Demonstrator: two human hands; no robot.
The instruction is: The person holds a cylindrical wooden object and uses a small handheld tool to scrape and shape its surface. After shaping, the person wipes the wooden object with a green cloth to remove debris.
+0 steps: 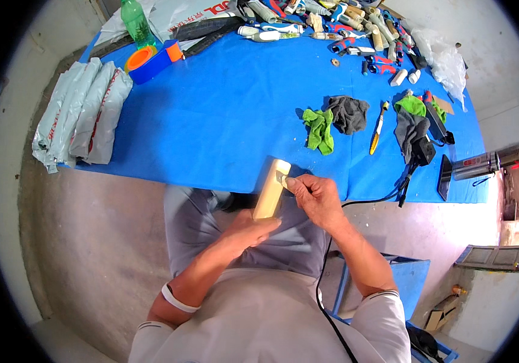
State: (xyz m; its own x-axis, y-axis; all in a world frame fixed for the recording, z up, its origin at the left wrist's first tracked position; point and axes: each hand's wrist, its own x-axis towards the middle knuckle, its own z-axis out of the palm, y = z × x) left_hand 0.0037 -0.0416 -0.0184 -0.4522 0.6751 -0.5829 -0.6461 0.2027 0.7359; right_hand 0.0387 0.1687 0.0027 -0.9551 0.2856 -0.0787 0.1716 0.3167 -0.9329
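My left hand (249,232) is closed around the lower end of a pale yellow, bar-shaped plastic body (268,198), tilted upright in front of the table's near edge. Toward its upper end a small dark patch shows on its face. There my right hand (317,198) pinches a small pale yellow flap (286,182) between thumb and forefinger. Whether that flap is still joined to the body cannot be told. Beyond the hands, on the table, are a green cloth (319,130), a dark grey cloth (348,114) and a yellow-handled toothbrush (378,128).
A blue-covered table (211,121) spans the front. Left are grey plastic mailing bags (84,112), a tape dispenser (153,63) and a green bottle (137,24). Many handle-like parts (386,36) heap at the far right. A black cable (330,242) runs beside my right arm.
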